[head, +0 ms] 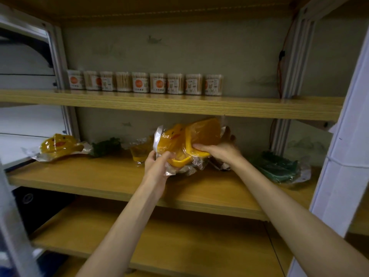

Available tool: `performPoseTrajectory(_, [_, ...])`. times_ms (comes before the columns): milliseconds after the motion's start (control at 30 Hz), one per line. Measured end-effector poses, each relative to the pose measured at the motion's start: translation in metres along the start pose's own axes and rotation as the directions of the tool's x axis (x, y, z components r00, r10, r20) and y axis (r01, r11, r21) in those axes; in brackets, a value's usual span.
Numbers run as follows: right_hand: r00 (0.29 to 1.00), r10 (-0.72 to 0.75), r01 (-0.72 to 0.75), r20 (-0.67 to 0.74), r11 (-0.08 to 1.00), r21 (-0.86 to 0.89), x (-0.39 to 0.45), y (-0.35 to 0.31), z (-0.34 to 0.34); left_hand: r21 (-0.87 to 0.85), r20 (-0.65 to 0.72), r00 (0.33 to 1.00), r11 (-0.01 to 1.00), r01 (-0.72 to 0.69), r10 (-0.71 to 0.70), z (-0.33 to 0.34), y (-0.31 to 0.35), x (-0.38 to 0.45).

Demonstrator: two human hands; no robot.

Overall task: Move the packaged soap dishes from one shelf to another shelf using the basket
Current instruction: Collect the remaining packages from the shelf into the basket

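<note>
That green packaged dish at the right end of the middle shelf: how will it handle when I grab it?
The green packaged dish sits in a loose, glossy clear wrapper, so a grip on the film alone will probably slip or crinkle. The dish inside looks like rigid plastic and probably light, judging by the yellow duck dish both hands hold up easily. It lies flat, so rolling seems unlikely.

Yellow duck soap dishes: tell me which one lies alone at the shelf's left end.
The yellow packaged soap dish lying flat at the middle shelf's far left; nobody touches it. The other is held up by both the left hand and right hand.
</note>
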State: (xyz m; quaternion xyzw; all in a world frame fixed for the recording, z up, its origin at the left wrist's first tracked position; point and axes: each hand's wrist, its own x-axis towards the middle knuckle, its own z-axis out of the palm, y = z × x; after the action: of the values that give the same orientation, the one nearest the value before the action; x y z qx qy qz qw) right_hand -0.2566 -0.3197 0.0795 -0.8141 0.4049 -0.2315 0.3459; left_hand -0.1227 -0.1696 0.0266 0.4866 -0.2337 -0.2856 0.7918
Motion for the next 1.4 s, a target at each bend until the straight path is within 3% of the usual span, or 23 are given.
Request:
performPoseTrajectory(67, [0.994, 0.032, -0.057, 0.108, 0.971, 0.234, 0.002, 0.003, -0.002, -0.024, 0.027, 1.0, 1.0, 0.009, -0.009, -0.001, 0.003, 0.001])
performPoseTrajectory(167, [0.994, 0.043, -0.082, 0.099, 0.893, 0.442, 0.001, 0.005, -0.006, -0.018, 0.057, 0.998, 1.0, 0.015, -0.014, 0.0, 0.009, 0.0])
performPoseTrajectory(300, [0.992, 0.056, -0.105, 0.11, 0.844, 0.525, 0.002, 0.008, -0.011, 0.036, 0.07, 0.998, 0.999, 0.003, -0.006, 0.002, 0.013, -0.002])
performPoseTrajectory(433, [0.999, 0.036, -0.047, 0.037, 0.941, 0.335, 0.004, 0.014, -0.014, 0.107, 0.052, 0.999, 0.994, -0.02, 0.014, -0.001, 0.013, -0.001])
performPoseTrajectory(533, [0.986, -0.011, 0.003, -0.166, 0.999, -0.049, 0.009, 0.018, -0.01, 0.139, 0.049, 0.999, 0.99, -0.018, 0.011, 0.0, 0.01, 0.0])
performPoseTrajectory(633, [0.924, -0.247, 0.146, -0.293, 0.934, -0.327, 0.011, 0.019, -0.011, 0.093, 0.092, 0.995, 0.996, 0.016, -0.025, 0.003, 0.007, -0.002])
performPoseTrajectory(700, [0.864, -0.439, 0.271, -0.245, 0.817, -0.51, 0.007, 0.012, -0.015, 0.087, 0.112, 0.993, 0.996, 0.036, -0.045, 0.005, 0.005, -0.005])
performPoseTrajectory(767, [0.827, -0.539, 0.385, -0.16, 0.75, -0.538, 0.005, 0.004, -0.019, 0.066, 0.115, 0.991, 0.996, 0.06, -0.067, 0.004, 0.003, -0.005])
performPoseTrajectory(900, [0.882, -0.448, 0.324, -0.144, 0.8, -0.504, -0.003, -0.002, -0.025, 0.048, 0.106, 0.991, 0.996, 0.08, -0.085, -0.002, 0.001, -0.005])
performPoseTrajectory(1000, [0.936, -0.236, 0.072, -0.261, 0.854, -0.515, -0.016, -0.003, -0.034, 0.038, 0.082, 0.995, 0.998, 0.055, -0.058, -0.01, 0.002, -0.011])
performPoseTrajectory(1067, [0.959, -0.077, -0.05, -0.273, 0.903, -0.427, -0.027, 0.0, -0.04, 0.029, 0.086, 0.995, 0.998, 0.048, -0.05, -0.016, 0.0, -0.014])
performPoseTrajectory(1167, [0.968, 0.07, -0.065, -0.239, 0.997, 0.031, -0.042, 0.009, -0.04, 0.027, 0.09, 0.994, 0.998, 0.06, -0.062, -0.022, 0.0, -0.021])
performPoseTrajectory(1267, [0.953, 0.208, -0.118, -0.218, 0.923, 0.367, -0.061, 0.021, -0.036, 0.021, 0.108, 0.992, 0.998, 0.061, -0.062, -0.029, 0.0, -0.028])
performPoseTrajectory(1400, [0.951, 0.299, -0.172, -0.074, 0.715, 0.677, -0.094, 0.038, -0.037, -0.06, 0.126, 0.99, 0.996, 0.064, -0.056, -0.041, -0.001, -0.038])
